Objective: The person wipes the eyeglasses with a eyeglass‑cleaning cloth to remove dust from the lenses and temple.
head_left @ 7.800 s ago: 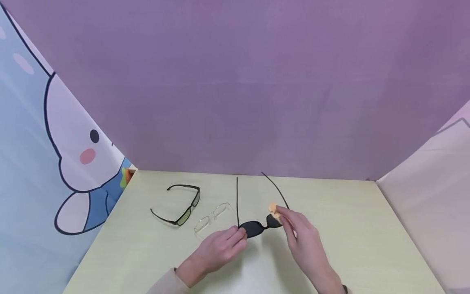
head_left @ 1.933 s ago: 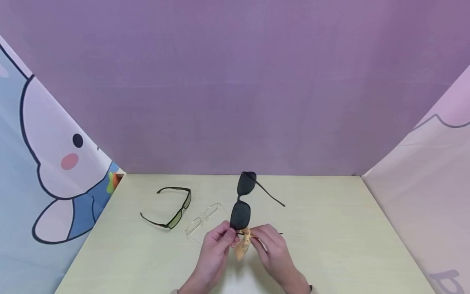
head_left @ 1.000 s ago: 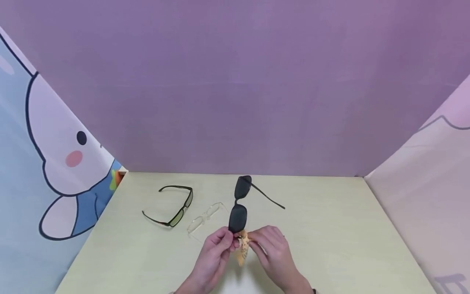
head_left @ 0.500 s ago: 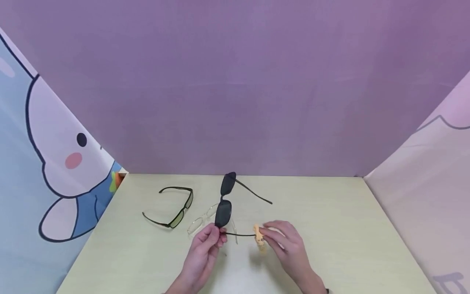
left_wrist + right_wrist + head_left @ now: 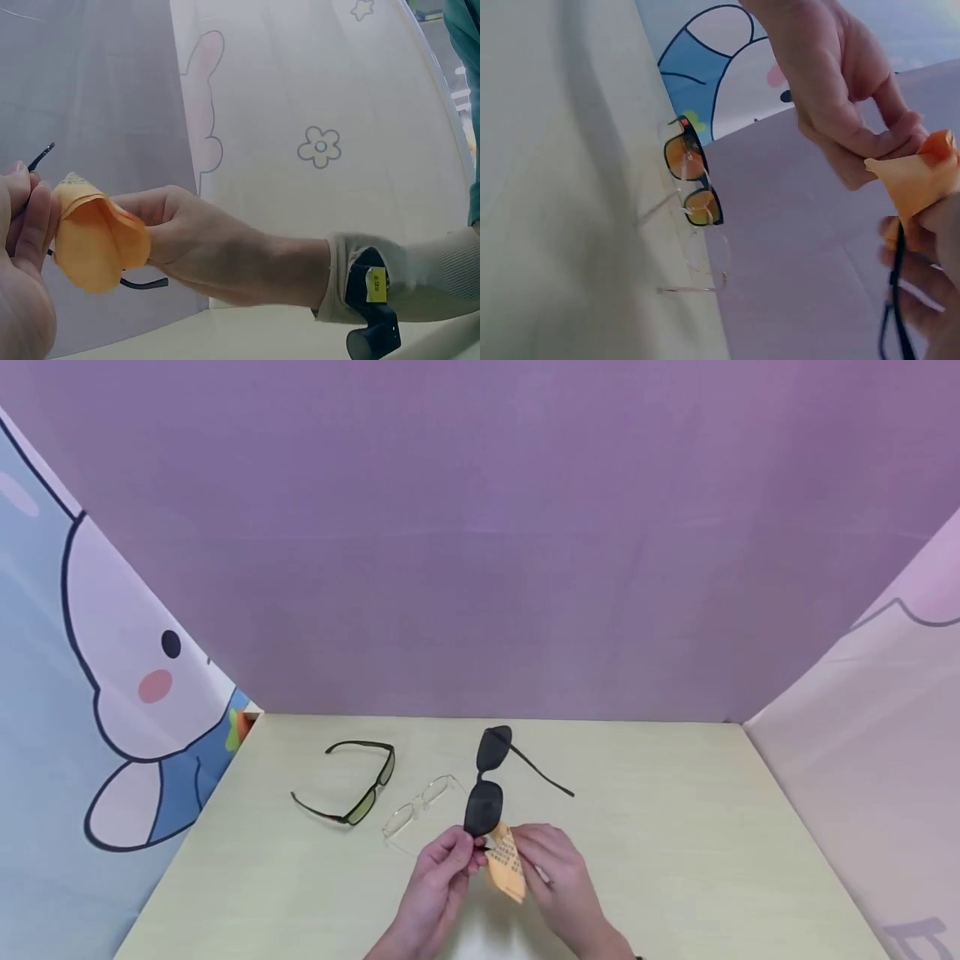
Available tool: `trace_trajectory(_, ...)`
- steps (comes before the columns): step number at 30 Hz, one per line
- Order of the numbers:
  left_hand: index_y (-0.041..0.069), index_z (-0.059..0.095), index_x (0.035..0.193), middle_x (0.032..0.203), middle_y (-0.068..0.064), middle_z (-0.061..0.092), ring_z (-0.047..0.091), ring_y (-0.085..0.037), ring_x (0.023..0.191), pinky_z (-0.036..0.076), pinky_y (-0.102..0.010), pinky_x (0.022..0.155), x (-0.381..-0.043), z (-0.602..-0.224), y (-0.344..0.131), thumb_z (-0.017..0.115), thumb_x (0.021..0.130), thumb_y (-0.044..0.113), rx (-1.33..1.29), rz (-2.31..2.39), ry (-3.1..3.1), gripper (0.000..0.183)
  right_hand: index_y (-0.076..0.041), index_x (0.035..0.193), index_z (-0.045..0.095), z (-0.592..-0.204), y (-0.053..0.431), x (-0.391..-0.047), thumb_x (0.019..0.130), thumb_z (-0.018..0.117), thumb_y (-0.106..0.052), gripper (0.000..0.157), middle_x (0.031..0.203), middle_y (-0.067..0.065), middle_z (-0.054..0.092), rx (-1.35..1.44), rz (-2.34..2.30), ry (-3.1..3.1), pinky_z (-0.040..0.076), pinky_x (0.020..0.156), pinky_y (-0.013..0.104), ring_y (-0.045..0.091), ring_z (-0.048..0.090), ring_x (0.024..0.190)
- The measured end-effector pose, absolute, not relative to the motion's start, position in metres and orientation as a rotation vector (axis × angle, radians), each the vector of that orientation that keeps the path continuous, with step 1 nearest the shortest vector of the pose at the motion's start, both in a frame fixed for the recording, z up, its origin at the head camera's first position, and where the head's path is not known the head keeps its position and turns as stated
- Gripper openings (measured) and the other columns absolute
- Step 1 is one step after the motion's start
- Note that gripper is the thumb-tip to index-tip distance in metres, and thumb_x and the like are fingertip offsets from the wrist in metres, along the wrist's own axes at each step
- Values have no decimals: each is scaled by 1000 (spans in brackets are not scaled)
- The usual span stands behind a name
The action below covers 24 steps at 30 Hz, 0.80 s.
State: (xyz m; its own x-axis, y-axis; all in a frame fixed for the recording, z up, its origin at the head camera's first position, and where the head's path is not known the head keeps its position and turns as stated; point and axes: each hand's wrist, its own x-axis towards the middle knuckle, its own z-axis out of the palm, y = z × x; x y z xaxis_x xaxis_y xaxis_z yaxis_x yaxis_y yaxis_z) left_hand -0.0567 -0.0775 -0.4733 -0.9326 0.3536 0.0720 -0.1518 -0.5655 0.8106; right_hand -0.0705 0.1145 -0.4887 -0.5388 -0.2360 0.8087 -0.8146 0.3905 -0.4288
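Observation:
My left hand pinches black sunglasses at the corner of the lower lens, by the hinge. The frame stands nearly upright above the hand, and its far temple points out to the right. In my right hand is a folded orange cleaning cloth with dark print, wrapped about the near temple close to the left fingertips. Most of that temple is hidden by cloth and fingers. In the left wrist view, the cloth hangs between both hands, and a black temple end sticks out below the right hand.
Black-framed glasses with greenish lenses lie unfolded at the left of the pale table. Thin clear-framed glasses lie between them and my left hand. A purple backdrop rises behind the table, with printed cloth walls at both sides.
Earlier the cloth was on a lens of the level sunglasses; they are now turned upright. Half a second ago it was out along the temple; since then it has come back beside my left fingers.

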Motion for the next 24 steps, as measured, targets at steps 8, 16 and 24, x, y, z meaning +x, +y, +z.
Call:
trace_trajectory(8,24,72,101,102,12,66,60,1,89,49,-13,82,-56,-474,-76,51,109,15,321,2533,1291,24,-9,112,73,-483,120,-70,109,54,-28,27,108,0,72,1049,912,-2083,50,88,27,15,67,96)
trace_trajectory(16,19,72,102,92,11,66,58,0,83,50,-15,79,-59,-468,-76,48,109,11,387,2513,1329,26,-9,96,75,-485,118,-73,108,53,-24,29,95,-3,71,945,711,-2027,50,80,30,14,64,86)
trace_trajectory(24,19,73,103,96,9,67,60,-1,83,50,-14,77,-65,-455,-92,49,108,8,411,2575,1421,27,-8,92,77,-495,141,-80,93,62,-15,16,95,-1,75,872,647,-2148,50,86,34,17,67,88)
